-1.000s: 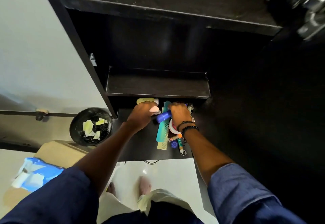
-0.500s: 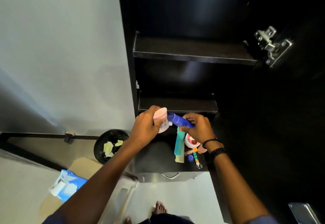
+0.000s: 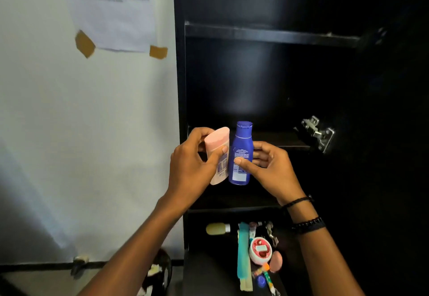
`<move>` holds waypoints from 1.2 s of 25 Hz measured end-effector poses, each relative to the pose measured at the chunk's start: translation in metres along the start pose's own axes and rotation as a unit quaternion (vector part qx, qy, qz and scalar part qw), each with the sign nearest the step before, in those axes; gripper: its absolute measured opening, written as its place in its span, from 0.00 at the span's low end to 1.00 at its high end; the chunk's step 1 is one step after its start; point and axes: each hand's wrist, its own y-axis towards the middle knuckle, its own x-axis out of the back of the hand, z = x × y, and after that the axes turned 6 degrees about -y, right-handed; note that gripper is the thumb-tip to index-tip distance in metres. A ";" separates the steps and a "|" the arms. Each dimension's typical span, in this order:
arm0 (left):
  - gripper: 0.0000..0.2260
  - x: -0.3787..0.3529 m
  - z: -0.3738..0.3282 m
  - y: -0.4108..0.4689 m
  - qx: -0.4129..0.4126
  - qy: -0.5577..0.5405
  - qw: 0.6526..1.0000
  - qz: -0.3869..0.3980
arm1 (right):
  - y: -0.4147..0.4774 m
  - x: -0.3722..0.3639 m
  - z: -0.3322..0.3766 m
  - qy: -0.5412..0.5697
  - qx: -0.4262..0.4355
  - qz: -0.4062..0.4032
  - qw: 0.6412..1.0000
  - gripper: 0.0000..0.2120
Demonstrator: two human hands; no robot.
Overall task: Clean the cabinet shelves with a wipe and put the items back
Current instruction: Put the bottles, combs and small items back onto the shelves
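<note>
Both arms reach up in front of the black cabinet (image 3: 274, 34). The left hand (image 3: 192, 168) grips a pink tube (image 3: 217, 154), the right hand (image 3: 271, 168) pinches a blue lotion bottle (image 3: 241, 154), both upright, touching, level with the cabinet's middle shelf.

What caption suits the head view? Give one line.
Left hand holds a pink bottle, right hand a blue bottle, side by side before the dark cabinet.
</note>
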 end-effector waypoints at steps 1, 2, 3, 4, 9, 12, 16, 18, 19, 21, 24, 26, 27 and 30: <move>0.18 0.004 -0.012 0.011 -0.019 -0.004 1.000 -0.010 | 0.007 0.005 0.013 0.013 0.014 -0.011 1.000 0.22; 0.18 0.007 -0.025 0.022 -0.039 -0.007 0.999 -0.020 | 0.014 0.011 0.027 0.021 0.026 -0.021 0.999 0.22; 0.18 0.011 -0.038 0.033 -0.057 -0.008 0.998 -0.031 | 0.021 0.016 0.041 0.025 0.038 -0.031 0.998 0.22; 0.18 0.014 -0.052 0.045 -0.073 -0.008 0.996 -0.041 | 0.028 0.023 0.054 0.028 0.052 -0.040 0.997 0.22; 0.20 0.027 -0.113 0.096 -0.150 0.011 0.985 -0.083 | 0.064 0.050 0.115 0.052 0.125 -0.077 0.988 0.22; 0.20 0.032 -0.145 0.125 -0.196 0.018 0.974 -0.114 | 0.088 0.065 0.147 0.067 0.169 -0.086 0.980 0.20; 0.17 0.035 -0.175 0.169 -0.233 0.039 0.958 -0.160 | 0.121 0.080 0.181 0.089 0.210 -0.085 0.970 0.16; 0.18 0.034 -0.185 0.192 -0.237 0.059 0.956 -0.165 | 0.141 0.086 0.193 0.098 0.221 -0.091 0.966 0.15; 0.19 0.034 -0.188 0.203 -0.238 0.070 0.954 -0.165 | 0.151 0.087 0.198 0.097 0.228 -0.098 0.964 0.15; 0.19 0.032 -0.190 0.223 -0.233 0.096 0.954 -0.160 | 0.172 0.089 0.203 0.089 0.239 -0.109 0.961 0.16; 0.19 0.027 -0.184 0.245 -0.197 0.141 0.961 -0.135 | 0.199 0.085 0.203 0.058 0.233 -0.095 0.966 0.14; 0.18 0.024 -0.177 0.254 -0.180 0.173 0.959 -0.134 | 0.215 0.080 0.197 0.021 0.215 -0.078 0.973 0.14; 0.18 0.022 -0.175 0.256 -0.177 0.188 0.956 -0.140 | 0.221 0.077 0.193 0.004 0.206 -0.071 0.976 0.15; 0.18 0.019 -0.175 0.257 -0.172 0.241 0.942 -0.158 | 0.233 0.072 0.186 -0.002 0.183 -0.067 0.981 0.18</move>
